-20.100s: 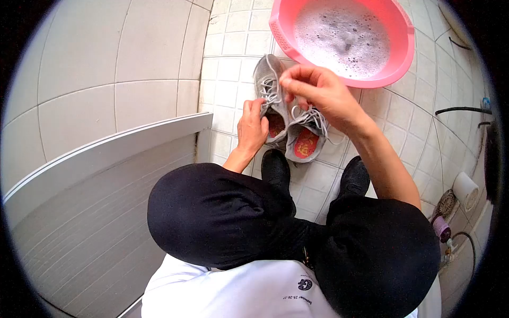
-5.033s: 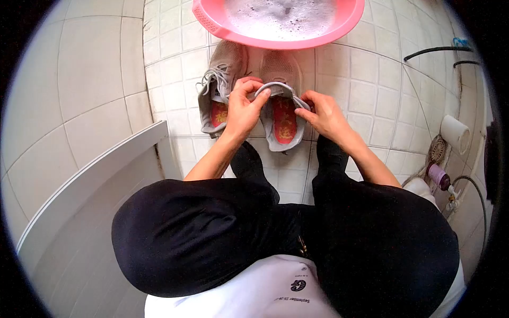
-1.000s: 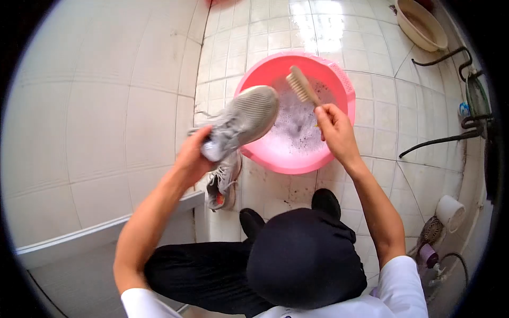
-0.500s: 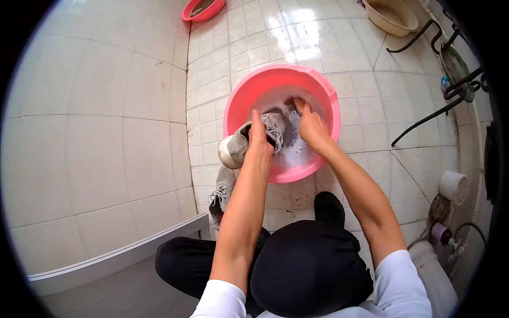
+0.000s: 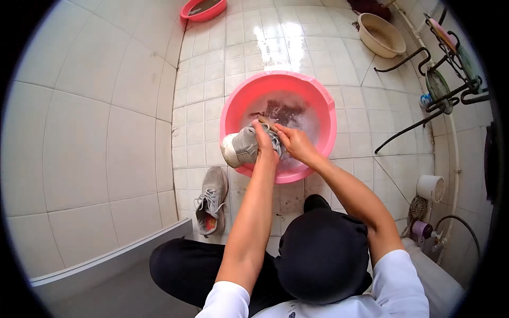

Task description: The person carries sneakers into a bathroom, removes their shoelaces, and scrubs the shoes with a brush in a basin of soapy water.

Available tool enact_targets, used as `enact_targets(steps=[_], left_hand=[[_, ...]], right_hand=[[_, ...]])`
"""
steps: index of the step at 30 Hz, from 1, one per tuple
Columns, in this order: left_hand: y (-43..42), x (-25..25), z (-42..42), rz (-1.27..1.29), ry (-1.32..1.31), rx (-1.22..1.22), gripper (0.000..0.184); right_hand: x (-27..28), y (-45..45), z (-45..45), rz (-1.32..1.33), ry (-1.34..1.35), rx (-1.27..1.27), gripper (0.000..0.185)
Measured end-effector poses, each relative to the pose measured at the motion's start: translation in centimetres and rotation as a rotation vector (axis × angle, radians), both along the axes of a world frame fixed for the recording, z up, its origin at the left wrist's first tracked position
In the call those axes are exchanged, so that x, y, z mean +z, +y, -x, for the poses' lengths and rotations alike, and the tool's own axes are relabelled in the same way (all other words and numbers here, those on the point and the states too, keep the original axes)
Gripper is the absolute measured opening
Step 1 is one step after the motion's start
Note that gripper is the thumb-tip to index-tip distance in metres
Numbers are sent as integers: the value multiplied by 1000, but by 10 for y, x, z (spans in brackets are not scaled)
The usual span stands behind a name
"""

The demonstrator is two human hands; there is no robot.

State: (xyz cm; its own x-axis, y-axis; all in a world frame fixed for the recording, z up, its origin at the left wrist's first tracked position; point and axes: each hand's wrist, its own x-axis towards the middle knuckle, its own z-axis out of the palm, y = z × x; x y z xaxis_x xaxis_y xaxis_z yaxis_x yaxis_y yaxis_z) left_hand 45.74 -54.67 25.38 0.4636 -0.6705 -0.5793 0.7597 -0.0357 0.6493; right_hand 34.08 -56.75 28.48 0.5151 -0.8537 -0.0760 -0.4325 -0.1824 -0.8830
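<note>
A grey sneaker (image 5: 245, 144) with a white sole is tilted over the near-left rim of a pink basin (image 5: 331, 124). My left hand (image 5: 265, 142) is closed around the sneaker near its laces. Between the fingers of my right hand (image 5: 296, 143) is a tan-handled brush (image 5: 269, 124), held against the sneaker's upper; its bristles are mostly hidden. Sudsy, murky water (image 5: 286, 108) fills the basin's bottom. Left of my left forearm, a second grey sneaker (image 5: 213, 199) with loose laces lies on the floor.
A smaller red basin (image 5: 204, 11) with dark water sits at the far left, by the tiled wall. At the far right stands a beige basin (image 5: 379, 40). A black metal rack (image 5: 448, 90) juts from the right, above a white container (image 5: 432, 188) and a drain cover (image 5: 418, 208).
My right hand has lifted the brush out of the water and brought it left onto the sneaker. The view has shifted, showing more of the floor sneaker.
</note>
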Motion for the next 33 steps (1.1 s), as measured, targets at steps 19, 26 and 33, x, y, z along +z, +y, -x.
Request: enact_targets(steps=[19,26,33], left_hand=[[31,-48,15,75,-518,-127,83],[30,-52,19,-60,-437,-53,85],[25,-68,18,74,-339,-92,79]], right_hand=[[2,-15,-4,-161,-104,129,36],[8,-30,-5,81,230,62,38],[13,-23,0,103,235,157,41]])
